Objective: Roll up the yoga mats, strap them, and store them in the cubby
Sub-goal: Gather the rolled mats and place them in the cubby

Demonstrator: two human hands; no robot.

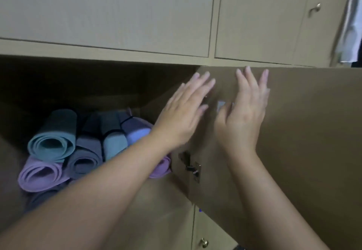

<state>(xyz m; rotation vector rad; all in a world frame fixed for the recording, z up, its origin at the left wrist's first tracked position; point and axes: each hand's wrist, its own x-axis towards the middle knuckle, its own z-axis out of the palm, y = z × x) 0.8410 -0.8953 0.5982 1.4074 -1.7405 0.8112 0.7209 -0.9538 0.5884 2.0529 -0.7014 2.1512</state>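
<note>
Head view: straight, spread fingers of my left hand and right hand hold nothing, at the cubby door, frame centre; rolled, strapped yoga mats lie stacked in the cubby, lower left; storing looks finished, only closing left

The open cubby, a tan wooden compartment with a dark interior, holds rolled yoga mats stacked on its floor, ends facing near. A teal roll sits upper left; a lilac roll lies below it, a grey-purple roll just right.
</note>
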